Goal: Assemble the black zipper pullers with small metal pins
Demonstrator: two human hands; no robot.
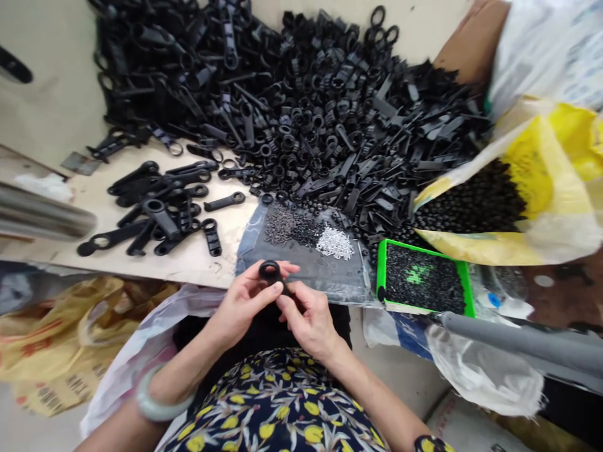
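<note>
Close to my body, my left hand point(242, 304) pinches a black plastic part with a ring end point(270, 270), thumb across it and the ring pointing up and away. My right hand point(308, 317) is closed at the lower end of the same part, its thumb and fingers pressed together; any small piece between them is hidden. Just beyond the hands lies a dark plastic sheet point(311, 274) bearing small heaps: grey-brown bits point(279, 225), black bits point(305, 230) and short silvery pins point(335, 243). Left of it, several similar ring-ended black handles point(160, 216) are piled loosely.
A large heap of mixed black plastic parts point(301, 119) covers the back of the table. To the right are a green tray point(382, 270) of tiny black pieces and a yellow-white bag point(541, 182) spilling black pieces. A grey bar point(518, 336) juts in at right.
</note>
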